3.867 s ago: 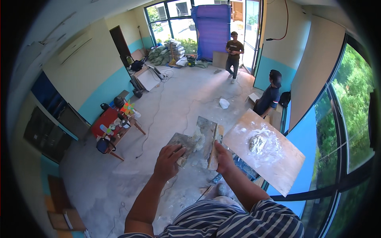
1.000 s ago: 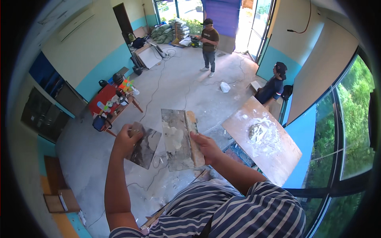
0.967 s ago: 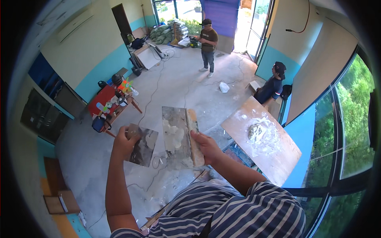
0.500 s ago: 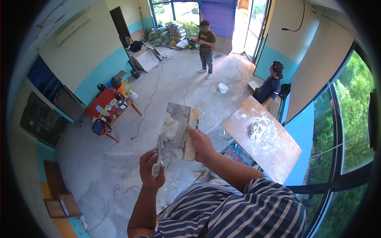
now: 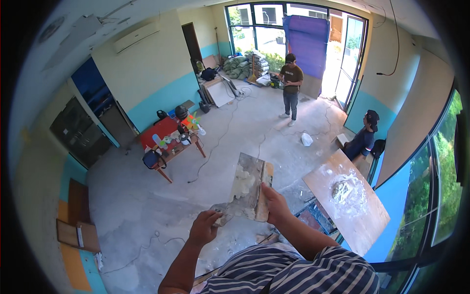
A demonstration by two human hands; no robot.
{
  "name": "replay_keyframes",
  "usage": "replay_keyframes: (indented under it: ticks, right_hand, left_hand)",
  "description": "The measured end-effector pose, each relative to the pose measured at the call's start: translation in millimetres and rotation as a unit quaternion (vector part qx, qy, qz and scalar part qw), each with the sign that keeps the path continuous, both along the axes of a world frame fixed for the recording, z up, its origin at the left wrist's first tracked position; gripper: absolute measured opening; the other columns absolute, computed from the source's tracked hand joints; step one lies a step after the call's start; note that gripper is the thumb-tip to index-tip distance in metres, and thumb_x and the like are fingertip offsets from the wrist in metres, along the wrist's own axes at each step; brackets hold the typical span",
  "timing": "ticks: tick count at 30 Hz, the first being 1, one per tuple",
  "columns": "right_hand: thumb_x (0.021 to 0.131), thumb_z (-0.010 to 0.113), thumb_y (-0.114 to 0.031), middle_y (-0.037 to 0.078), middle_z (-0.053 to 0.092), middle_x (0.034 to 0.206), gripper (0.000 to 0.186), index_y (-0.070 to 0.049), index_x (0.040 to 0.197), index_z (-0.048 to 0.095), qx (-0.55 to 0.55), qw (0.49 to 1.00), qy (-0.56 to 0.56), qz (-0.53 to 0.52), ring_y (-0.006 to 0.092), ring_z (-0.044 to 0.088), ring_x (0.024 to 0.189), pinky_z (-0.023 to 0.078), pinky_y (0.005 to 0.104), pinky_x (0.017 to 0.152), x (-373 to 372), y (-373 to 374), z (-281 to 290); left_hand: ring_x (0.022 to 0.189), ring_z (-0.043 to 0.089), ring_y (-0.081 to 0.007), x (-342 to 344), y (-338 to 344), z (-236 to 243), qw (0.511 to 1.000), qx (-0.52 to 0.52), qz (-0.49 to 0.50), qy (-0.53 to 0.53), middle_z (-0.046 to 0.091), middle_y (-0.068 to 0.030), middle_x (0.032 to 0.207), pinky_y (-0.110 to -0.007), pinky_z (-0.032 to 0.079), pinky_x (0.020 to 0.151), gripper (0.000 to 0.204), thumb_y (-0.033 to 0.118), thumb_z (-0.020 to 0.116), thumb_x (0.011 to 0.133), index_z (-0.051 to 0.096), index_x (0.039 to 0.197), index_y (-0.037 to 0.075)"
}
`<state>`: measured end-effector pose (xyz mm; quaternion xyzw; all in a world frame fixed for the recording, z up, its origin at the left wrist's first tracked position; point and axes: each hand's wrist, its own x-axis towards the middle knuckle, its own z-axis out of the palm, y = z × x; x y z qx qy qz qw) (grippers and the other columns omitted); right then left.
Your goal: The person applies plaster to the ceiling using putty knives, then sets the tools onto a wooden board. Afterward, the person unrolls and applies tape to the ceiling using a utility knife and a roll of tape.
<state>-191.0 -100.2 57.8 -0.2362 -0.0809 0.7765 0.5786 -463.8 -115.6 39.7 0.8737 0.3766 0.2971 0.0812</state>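
My right hand (image 5: 275,204) grips the right edge of a plaster hawk (image 5: 254,199), a flat grey board with a wooden strip along that side. A lump of wet white plaster (image 5: 243,180) lies on the hawk's left half. My left hand (image 5: 204,228) is closed on a trowel (image 5: 224,209), whose blade reaches to the hawk's lower left edge. Whether blade and hawk touch, I cannot tell. The trowel's handle is mostly hidden by my fingers. To the right, a plywood sheet (image 5: 363,217) carries a mound of white plaster (image 5: 345,190).
One person (image 5: 292,88) stands at the back; another (image 5: 364,137) is beyond the plywood sheet. A red table (image 5: 159,131) with a fan and tools stands left. Cables (image 5: 219,146) cross the floor, where a white bag (image 5: 307,139) lies. Sacks (image 5: 238,67) are piled at the back.
My view has tilted up and swung left, so the room sits lower and further right. The trowel has turned from edge-on to flatter, and my left hand has drawn slightly away from the hawk.
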Motion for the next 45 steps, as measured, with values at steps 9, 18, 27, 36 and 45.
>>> replay_keyframes:
  ticks: [9,18,27,36,45]
  right_hand:
    - [0.101,0.044,-0.035,0.017,0.060,0.118,0.046,0.001,0.130,0.044,0.041,0.994,-0.088,-0.050,0.0314,0.063,0.104,0.052,0.0483,0.090,-23.5,-9.4,6.4]
    - [0.101,0.044,-0.037,0.016,0.058,0.122,0.048,0.000,0.132,0.044,-0.005,0.997,-0.069,-0.036,0.0326,0.060,0.109,0.048,0.0509,0.095,-29.7,-25.1,-15.6]
    - [0.102,0.039,-0.037,0.016,0.057,0.123,0.049,-0.001,0.134,0.040,0.008,1.000,0.001,-0.008,0.0334,0.061,0.109,0.050,0.0500,0.094,-20.8,-22.0,-27.3]
    - [0.100,0.039,-0.044,0.015,0.058,0.126,0.055,-0.001,0.133,0.045,-0.002,1.000,-0.029,-0.011,0.0320,0.059,0.112,0.045,0.0494,0.099,13.5,-12.5,-39.0]
    - [0.099,0.047,-0.042,0.014,0.059,0.122,0.053,-0.002,0.134,0.043,0.045,0.998,-0.041,-0.015,0.0301,0.060,0.109,0.049,0.0482,0.095,40.7,0.6,-18.9]
  left_hand:
    - [0.091,0.057,-0.0196,-83.5,-8.7,-69.6,0.736,-0.288,0.263,-0.553,0.059,-0.0077,0.104,-0.032,0.047,0.079,0.034,0.026,0.055,0.097,0.051,0.119,0.001]
    - [0.100,0.058,-0.0252,-108.4,-37.2,-71.6,0.599,-0.347,0.325,-0.644,0.056,-0.0113,0.115,-0.040,0.049,0.085,0.043,0.028,0.057,0.096,0.046,0.128,0.001]
    - [0.099,0.058,-0.0243,-99.6,-29.9,-99.4,0.606,-0.359,0.324,-0.631,0.058,-0.0107,0.114,-0.039,0.048,0.087,0.044,0.029,0.059,0.094,0.048,0.127,0.001]
    - [0.099,0.059,-0.0248,-69.6,-26.1,-84.8,0.609,-0.361,0.358,-0.608,0.058,-0.0119,0.114,-0.039,0.049,0.085,0.045,0.030,0.059,0.094,0.048,0.128,0.002]
    - [0.091,0.063,-0.0240,-86.2,-40.3,-40.9,0.758,-0.430,0.309,-0.380,0.063,-0.0116,0.102,-0.037,0.051,0.079,0.044,0.012,0.073,0.076,0.055,0.114,0.000]
